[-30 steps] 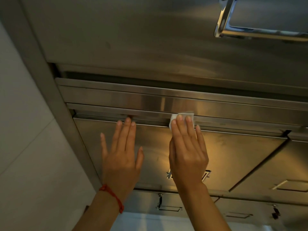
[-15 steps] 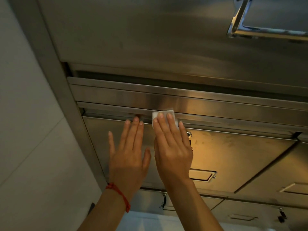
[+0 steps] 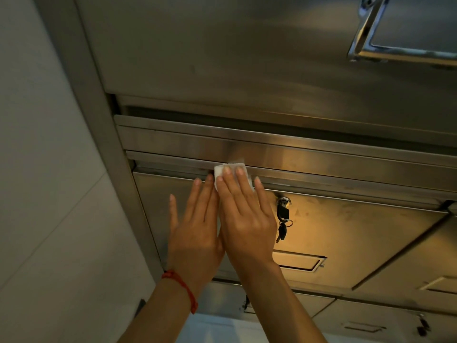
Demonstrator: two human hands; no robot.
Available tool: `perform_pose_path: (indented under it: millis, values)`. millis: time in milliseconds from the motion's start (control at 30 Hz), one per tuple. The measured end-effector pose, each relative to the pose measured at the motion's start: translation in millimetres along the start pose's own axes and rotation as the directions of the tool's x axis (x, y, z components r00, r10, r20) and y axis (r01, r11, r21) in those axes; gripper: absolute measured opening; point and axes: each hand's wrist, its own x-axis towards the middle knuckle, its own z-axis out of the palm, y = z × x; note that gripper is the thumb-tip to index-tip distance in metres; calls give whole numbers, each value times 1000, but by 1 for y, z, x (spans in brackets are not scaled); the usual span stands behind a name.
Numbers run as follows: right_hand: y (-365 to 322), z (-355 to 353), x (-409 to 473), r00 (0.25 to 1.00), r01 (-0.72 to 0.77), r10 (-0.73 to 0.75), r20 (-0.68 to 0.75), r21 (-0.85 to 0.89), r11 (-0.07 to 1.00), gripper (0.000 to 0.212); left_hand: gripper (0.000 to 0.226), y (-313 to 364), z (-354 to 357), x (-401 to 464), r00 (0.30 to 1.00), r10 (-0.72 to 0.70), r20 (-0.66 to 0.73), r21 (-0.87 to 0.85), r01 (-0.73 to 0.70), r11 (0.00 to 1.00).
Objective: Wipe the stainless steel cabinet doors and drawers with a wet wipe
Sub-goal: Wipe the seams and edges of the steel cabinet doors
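A folded white wet wipe [image 3: 218,170] lies flat against the top edge of a stainless steel drawer front [image 3: 346,231]. My right hand [image 3: 243,216] presses it there with straight fingers; most of the wipe is hidden under them. My left hand [image 3: 195,231] rests flat on the same drawer front just to the left, touching the right hand's side. A red cord is tied round the left wrist. Above the drawer runs a steel rail [image 3: 296,154], and above that a large steel cabinet door [image 3: 222,58].
A key with a black fob [image 3: 283,214] hangs from the drawer's lock, right of my right hand. A recessed pull [image 3: 300,262] sits lower on the drawer. More drawers lie to the right and below. A chrome handle [image 3: 371,45] is at top right. A white wall [image 3: 49,194] borders the left.
My right hand has slid the wipe leftward along the drawer's top edge until it meets my left hand. The key in the lock has come into sight.
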Motion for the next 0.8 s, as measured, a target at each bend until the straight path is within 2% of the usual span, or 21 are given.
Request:
perform_pose_path:
  millis: [300,400,533,800]
  values:
    - [3,-5,-1,1000,3,-4,25,22,1000,30,61,-1,-3,1,999,4,49,-22,-3,1000]
    - [4,-9,-3,1000,-1,0,17,37,999,29,65,-3,-3,1,998,-8,62,-60,12,998]
    - [5,-16,-8,1000,-15,14,20,42,999,29,59,-3,-2,0,999,-4,41,-116,8,993]
    - [11,-37,-8,995,-67,61,73,86,994,32,62,-1,-8,-3,993,-56,104,-263,82,961]
